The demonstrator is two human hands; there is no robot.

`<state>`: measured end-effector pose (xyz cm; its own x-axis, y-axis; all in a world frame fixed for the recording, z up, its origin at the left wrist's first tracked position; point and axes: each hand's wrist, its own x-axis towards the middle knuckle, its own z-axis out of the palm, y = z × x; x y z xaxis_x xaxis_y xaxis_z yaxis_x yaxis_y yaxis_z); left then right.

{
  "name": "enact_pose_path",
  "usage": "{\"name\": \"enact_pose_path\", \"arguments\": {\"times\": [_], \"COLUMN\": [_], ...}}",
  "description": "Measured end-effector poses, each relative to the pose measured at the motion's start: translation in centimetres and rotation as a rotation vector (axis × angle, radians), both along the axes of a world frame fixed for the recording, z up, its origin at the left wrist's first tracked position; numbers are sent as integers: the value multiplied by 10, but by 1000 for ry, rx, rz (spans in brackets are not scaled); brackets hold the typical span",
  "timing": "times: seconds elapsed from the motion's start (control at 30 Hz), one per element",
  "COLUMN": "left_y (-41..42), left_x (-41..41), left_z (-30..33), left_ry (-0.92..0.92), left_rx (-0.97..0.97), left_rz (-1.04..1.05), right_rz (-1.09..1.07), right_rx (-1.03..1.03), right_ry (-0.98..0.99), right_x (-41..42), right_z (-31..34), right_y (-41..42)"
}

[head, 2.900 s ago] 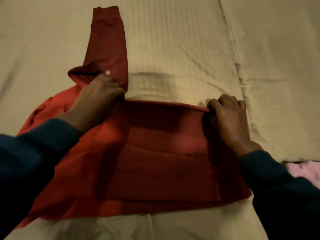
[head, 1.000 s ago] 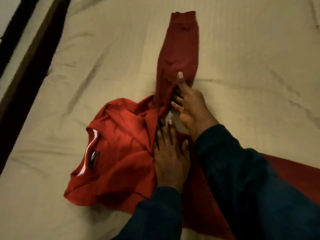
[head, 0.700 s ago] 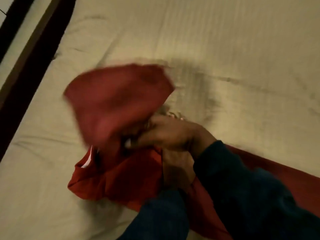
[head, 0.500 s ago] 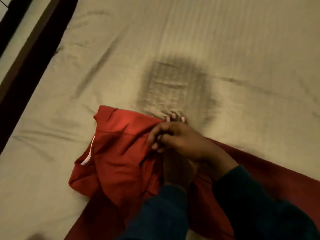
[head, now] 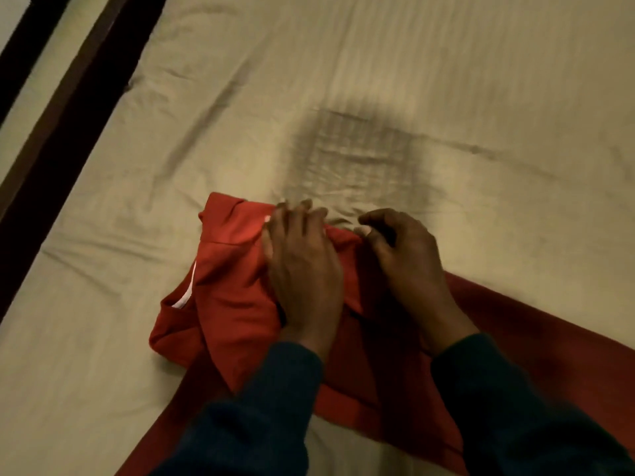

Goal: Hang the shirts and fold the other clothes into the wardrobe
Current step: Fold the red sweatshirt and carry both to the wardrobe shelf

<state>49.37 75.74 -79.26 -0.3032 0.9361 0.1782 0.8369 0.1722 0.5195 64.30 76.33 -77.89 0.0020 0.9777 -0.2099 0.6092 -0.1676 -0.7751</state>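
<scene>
Hands are working a red top [head: 233, 297] lying on the bedsheet [head: 378, 80]. The left hand [head: 302, 269] is pressing flat, fingers straight, likely pinning the folded sleeve, while the right hand [head: 402, 259] is curling its fingers at the far fold, apparently tidying it.

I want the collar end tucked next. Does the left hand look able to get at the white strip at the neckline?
Probably yes. The left hand lies flat on the red garment, and the white strip sits uncovered just to its left, with only cloth between. The right hand is on the other side.
</scene>
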Motion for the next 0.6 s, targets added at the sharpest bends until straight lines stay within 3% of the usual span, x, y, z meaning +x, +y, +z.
{"name": "enact_pose_path", "arguments": {"times": [0.03, 0.17, 0.23, 0.4, 0.47, 0.6], "left_y": [-15, 12, 30, 36, 38, 50], "left_x": [2, -45, -95, -152, -157, -159], "left_z": [1, 10, 13, 31, 31, 20], "left_ry": [128, 133, 71, -341, -290, -184], "left_rx": [-5, -94, -203, -549, -478, -255], "left_rz": [101, 99, 59, -237, -258, -107], "right_rz": [60, 197, 191, 218, 223, 187], "right_rx": [41, 26, 22, 50, 135, 234], "right_ry": [-76, -224, -251, -238, -279, -289], "right_x": [-6, -39, -52, -62, -61, -61], "right_z": [-1, -3, -5, -11, -13, -15], "right_y": [-1, 8, 17, 29, 27, 19]}}
